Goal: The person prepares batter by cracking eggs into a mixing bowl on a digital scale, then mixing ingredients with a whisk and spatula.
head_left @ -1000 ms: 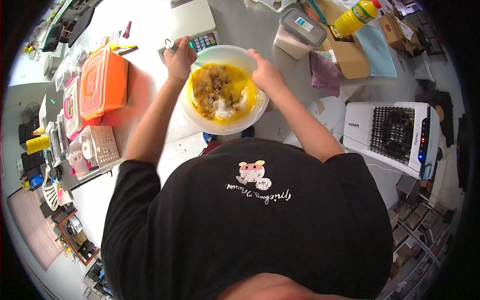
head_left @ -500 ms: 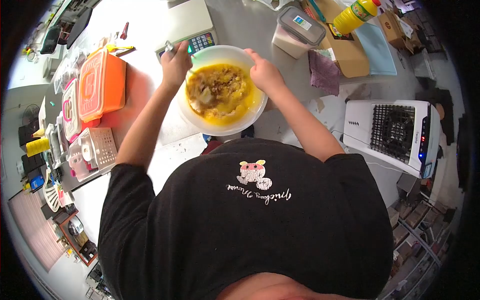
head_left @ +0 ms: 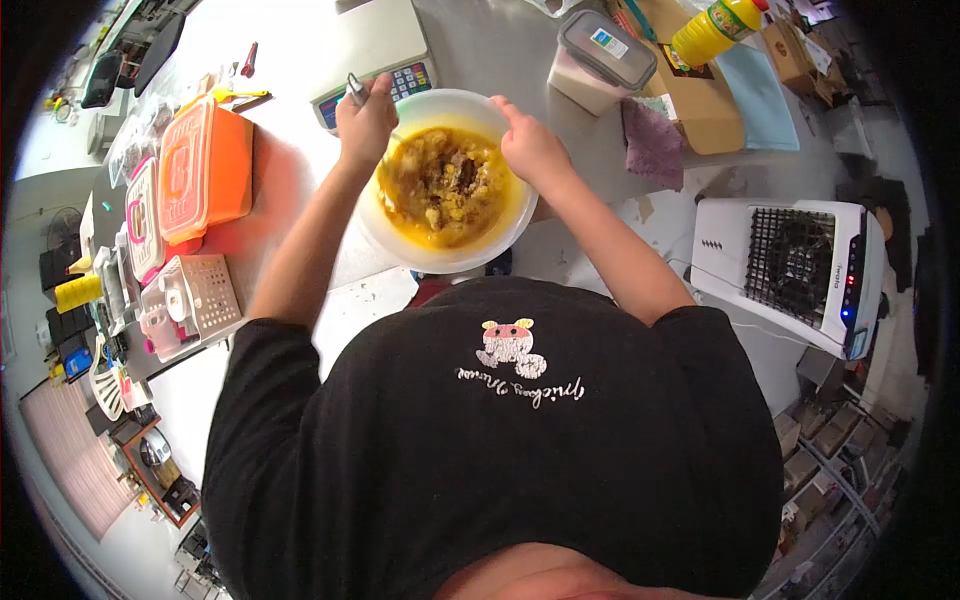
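Note:
A white bowl (head_left: 440, 262) stands on the table in front of me, filled with a yellow batter with brown and white lumps (head_left: 445, 190). My left hand (head_left: 365, 120) is over the bowl's left rim, closed on a metal utensil (head_left: 355, 88) whose handle sticks up; its lower end dips into the mix. Gripping the bowl's right rim is my right hand (head_left: 528, 148). My black shirt hides the table's near edge.
A digital scale (head_left: 375, 50) sits behind the bowl. At left are an orange lidded box (head_left: 205, 170) and smaller containers (head_left: 185, 300). At back right are a grey-lidded tub (head_left: 600, 60), a purple cloth (head_left: 652, 140) and a yellow bottle (head_left: 715, 28). A white grilled appliance (head_left: 790, 270) stands right.
My left hand has circled with the utensil over the bowl's left side; the white lumps are now broken up and spread through the yellow mix. My right hand stays on the rim.

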A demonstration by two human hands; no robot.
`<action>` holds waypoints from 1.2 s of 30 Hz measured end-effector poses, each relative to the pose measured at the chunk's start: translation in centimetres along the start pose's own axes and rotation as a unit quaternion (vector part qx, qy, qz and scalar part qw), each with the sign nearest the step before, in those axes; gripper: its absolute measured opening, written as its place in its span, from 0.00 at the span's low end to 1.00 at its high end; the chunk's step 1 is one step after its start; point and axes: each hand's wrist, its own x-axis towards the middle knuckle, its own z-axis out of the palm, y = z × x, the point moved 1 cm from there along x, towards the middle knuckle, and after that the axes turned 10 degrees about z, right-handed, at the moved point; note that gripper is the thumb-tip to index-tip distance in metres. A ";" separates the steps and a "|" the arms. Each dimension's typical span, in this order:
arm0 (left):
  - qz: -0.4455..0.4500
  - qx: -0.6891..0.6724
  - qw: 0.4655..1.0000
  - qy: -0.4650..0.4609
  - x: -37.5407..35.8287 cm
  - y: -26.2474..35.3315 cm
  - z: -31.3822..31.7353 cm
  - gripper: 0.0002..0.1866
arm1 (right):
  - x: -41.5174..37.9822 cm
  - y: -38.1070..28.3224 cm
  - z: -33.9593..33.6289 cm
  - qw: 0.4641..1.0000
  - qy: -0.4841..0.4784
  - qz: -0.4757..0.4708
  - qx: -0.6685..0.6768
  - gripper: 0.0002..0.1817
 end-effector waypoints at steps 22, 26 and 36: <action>-0.151 -0.230 0.956 0.100 -5.2 -1.6 1.0 0.13 | -0.2 -0.6 0.1 0.999 0.026 0.033 -0.011 0.28; -0.073 -0.112 0.991 -0.012 -2.8 -1.1 -3.7 0.14 | 0.1 0.2 0.5 0.999 0.031 0.002 0.011 0.28; -0.184 -0.191 0.963 0.037 -3.7 -2.6 -0.6 0.19 | -0.1 -0.5 0.0 0.999 0.020 0.032 -0.024 0.29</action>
